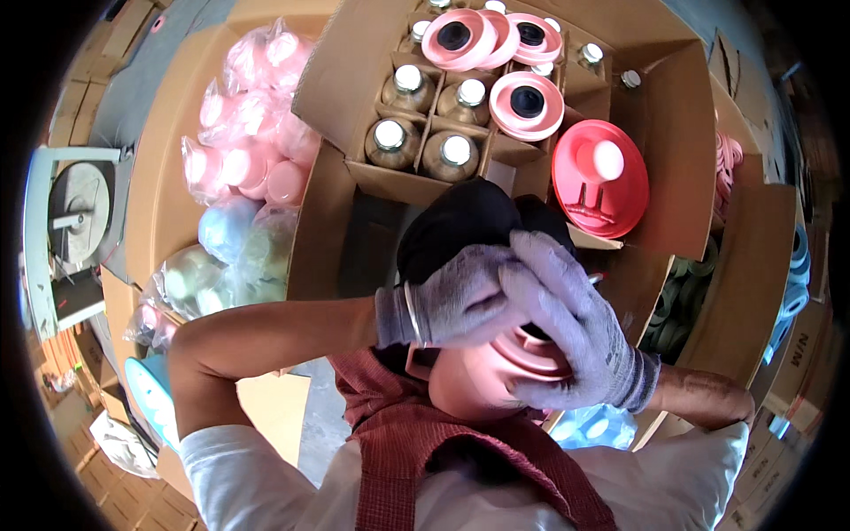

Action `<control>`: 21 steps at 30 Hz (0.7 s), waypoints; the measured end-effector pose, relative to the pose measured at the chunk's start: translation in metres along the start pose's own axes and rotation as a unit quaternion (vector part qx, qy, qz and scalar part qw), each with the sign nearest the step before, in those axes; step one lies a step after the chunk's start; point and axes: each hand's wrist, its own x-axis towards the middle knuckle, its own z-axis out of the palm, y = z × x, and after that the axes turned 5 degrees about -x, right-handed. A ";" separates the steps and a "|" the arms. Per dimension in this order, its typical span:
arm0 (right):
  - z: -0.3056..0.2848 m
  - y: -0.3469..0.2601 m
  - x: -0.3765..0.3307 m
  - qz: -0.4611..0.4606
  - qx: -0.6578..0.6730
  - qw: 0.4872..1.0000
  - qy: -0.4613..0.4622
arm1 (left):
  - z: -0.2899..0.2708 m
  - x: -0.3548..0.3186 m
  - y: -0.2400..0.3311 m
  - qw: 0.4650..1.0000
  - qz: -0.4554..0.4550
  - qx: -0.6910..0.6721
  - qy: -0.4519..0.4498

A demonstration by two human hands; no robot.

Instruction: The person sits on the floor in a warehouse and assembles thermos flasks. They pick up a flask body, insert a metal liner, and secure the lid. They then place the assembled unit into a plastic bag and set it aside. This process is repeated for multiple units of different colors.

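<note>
Both my hands wear grey gloves and are close together over a pink plastic vessel (469,385) at my lap. My right hand (575,336) wraps around the side of a pink ring-shaped lid (536,354) with a black centre, on top of the vessel. My left hand (460,296) is closed over the vessel's upper far side, its fingertips meeting the right hand's fingers. What lies under the fingers is hidden. Just beyond, a red-pink round dish (633,199) holds a pale pink cup-like piece (602,161) and small red parts.
A cardboard box (323,88) ahead holds capped bottles (390,142) in dividers, with pink lids (528,106) resting on top. At left, another box (159,177) holds bagged pink, blue and green vessels (257,168). Dark green rings (677,310) fill a box at right.
</note>
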 end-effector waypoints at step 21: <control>0.072 0.023 -0.197 0.322 0.319 0.853 0.261 | 0.128 -0.104 0.104 0.951 -0.053 -0.092 -0.289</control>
